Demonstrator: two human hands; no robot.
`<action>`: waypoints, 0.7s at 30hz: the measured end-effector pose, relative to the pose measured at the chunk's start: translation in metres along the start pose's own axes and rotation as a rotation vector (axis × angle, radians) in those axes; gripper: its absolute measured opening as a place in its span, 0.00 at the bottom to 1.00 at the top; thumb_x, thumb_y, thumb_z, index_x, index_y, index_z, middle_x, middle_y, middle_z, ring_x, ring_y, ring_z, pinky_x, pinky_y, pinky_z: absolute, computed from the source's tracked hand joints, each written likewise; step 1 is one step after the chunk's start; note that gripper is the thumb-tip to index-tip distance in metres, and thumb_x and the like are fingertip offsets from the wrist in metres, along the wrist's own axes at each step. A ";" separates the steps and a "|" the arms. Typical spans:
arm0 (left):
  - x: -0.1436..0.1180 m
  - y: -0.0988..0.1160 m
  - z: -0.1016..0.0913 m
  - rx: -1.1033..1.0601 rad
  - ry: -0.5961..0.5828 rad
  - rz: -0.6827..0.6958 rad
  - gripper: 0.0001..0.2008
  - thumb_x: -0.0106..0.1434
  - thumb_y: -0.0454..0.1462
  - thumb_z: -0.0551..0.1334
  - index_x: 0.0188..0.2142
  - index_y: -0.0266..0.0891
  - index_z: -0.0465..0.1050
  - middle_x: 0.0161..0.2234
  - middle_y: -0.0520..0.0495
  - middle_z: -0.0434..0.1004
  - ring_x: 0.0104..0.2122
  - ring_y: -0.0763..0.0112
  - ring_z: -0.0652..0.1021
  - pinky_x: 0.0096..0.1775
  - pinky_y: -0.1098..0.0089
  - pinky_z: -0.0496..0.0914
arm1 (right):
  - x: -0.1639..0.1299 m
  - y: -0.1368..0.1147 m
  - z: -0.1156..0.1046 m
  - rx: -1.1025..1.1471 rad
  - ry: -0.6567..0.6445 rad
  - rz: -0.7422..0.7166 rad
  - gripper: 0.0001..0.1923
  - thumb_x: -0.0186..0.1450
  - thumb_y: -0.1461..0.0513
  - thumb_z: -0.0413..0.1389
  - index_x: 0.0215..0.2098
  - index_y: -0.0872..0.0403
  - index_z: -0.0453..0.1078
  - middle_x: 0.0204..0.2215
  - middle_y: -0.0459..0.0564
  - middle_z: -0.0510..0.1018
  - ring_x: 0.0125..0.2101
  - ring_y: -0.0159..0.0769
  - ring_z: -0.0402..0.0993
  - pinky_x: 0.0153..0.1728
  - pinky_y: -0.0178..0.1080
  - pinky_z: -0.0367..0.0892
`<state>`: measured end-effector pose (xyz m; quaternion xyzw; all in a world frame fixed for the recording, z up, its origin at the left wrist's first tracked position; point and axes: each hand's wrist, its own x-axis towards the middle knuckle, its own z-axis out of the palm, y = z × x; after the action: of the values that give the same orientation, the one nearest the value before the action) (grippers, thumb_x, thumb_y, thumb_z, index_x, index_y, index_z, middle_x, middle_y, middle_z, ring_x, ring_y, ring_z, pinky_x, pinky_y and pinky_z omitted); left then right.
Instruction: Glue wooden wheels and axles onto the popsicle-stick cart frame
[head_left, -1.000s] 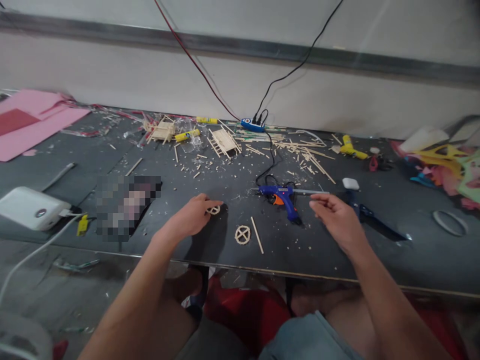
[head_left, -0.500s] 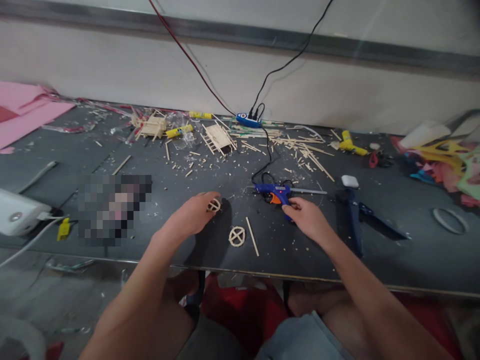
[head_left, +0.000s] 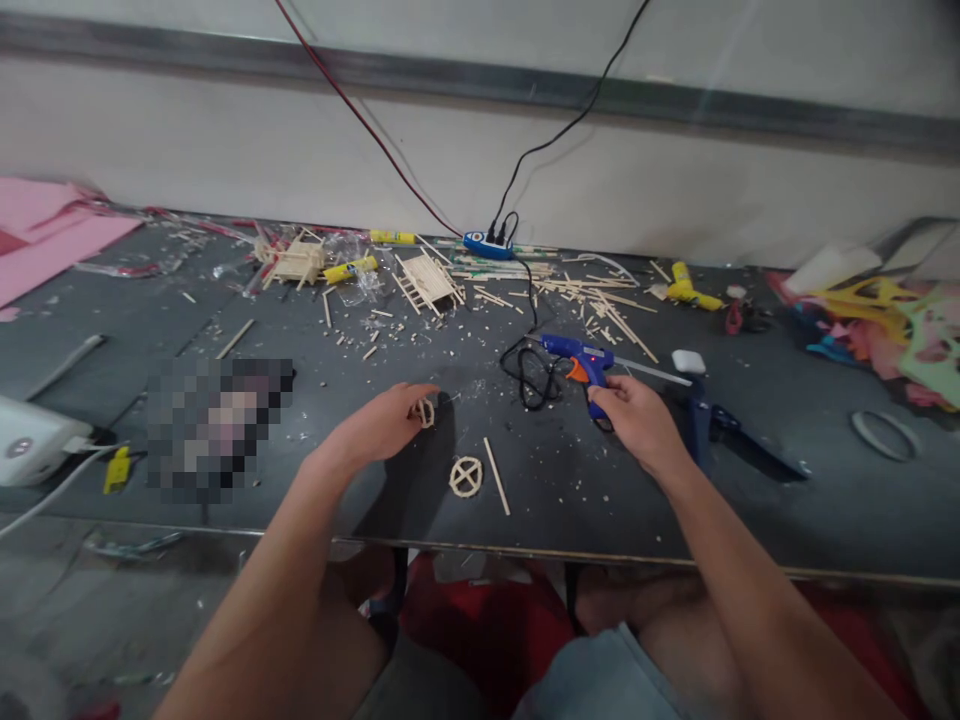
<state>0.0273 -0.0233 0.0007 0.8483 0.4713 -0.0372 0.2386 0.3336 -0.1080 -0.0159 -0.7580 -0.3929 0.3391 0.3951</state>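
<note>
- Glue gun [head_left: 581, 362]: blue body, orange trigger.
- Table [head_left: 750, 500]: dark grey.
- Wooden wheel [head_left: 466, 476]: pale tan.
- Power strip [head_left: 486, 244]: blue.
- Paper sheets [head_left: 45, 240]: pink.

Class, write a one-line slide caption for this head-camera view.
Left hand holds a small wooden wheel; right hand grips a blue glue gun.

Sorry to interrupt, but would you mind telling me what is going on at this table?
A person sits at a dark worktable littered with wooden sticks. The left hand holds a small wooden wheel upright on the surface. The right hand grips the handle of a blue glue gun, lifted off the table with its cord trailing. A second wheel lies flat between the hands, beside a loose stick.
</note>
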 end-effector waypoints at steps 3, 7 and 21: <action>0.003 -0.007 -0.005 0.033 0.024 -0.020 0.25 0.54 0.28 0.49 0.52 0.38 0.65 0.46 0.42 0.71 0.46 0.63 0.71 0.47 0.68 0.64 | 0.003 0.002 0.005 -0.074 -0.024 -0.034 0.17 0.55 0.52 0.54 0.38 0.55 0.68 0.28 0.49 0.76 0.28 0.37 0.73 0.27 0.36 0.67; 0.002 -0.022 -0.008 0.032 0.106 -0.107 0.29 0.55 0.30 0.50 0.58 0.38 0.57 0.46 0.41 0.71 0.42 0.63 0.73 0.43 0.67 0.66 | 0.003 0.007 0.018 -0.194 -0.087 -0.086 0.17 0.57 0.52 0.52 0.39 0.54 0.68 0.30 0.51 0.77 0.29 0.39 0.74 0.30 0.38 0.66; 0.061 -0.043 -0.018 0.094 0.399 -0.265 0.21 0.57 0.37 0.54 0.49 0.36 0.67 0.45 0.41 0.73 0.41 0.63 0.74 0.43 0.69 0.66 | 0.006 0.014 0.022 -0.184 -0.175 -0.092 0.23 0.56 0.48 0.54 0.43 0.55 0.67 0.35 0.53 0.77 0.33 0.39 0.74 0.34 0.39 0.66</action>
<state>0.0231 0.0518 -0.0165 0.7796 0.6142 0.0784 0.0942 0.3231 -0.1009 -0.0393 -0.7399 -0.4896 0.3478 0.3032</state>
